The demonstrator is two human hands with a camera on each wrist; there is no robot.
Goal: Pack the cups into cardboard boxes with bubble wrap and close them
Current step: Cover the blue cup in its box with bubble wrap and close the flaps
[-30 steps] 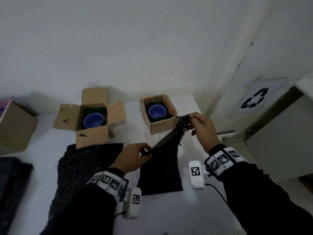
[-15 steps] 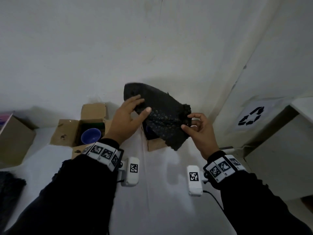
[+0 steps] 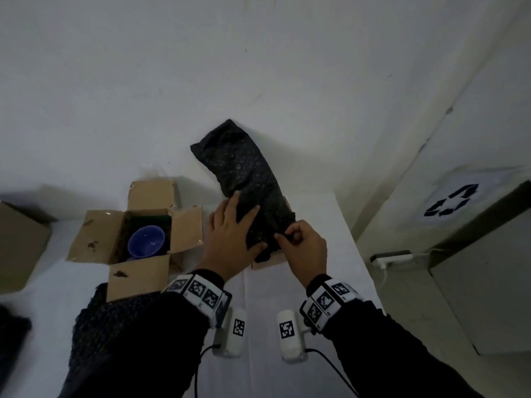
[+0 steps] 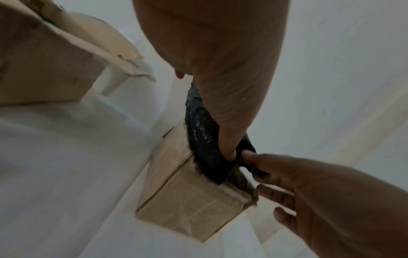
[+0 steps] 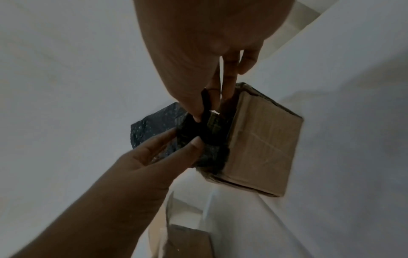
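nearest lies a dark flat sheet of bubble wrap (image 3: pixel 115 320) on the white table (image 3: pixel 258 369), not used yet. just behind it the open brown cardboard box with spread flaps (image 3: pixel 135 271) holds a blue round cup (image 3: pixel 146 242), with no wrap over it and the flaps not closed. further, both hands bring a folded black bubble wrap piece (image 3: pixel 244 179) down into the small brown cardboard box (image 4: pixel 189 200); its cup is hidden now. the left hand (image 3: pixel 230 242) lies with nearly straight fingers against the wrap, thumb under. the right hand (image 3: pixel 304 248) pinches the lower corner between thumb and curled fingers. i judge the task is about half done: no box in view is closed yet.
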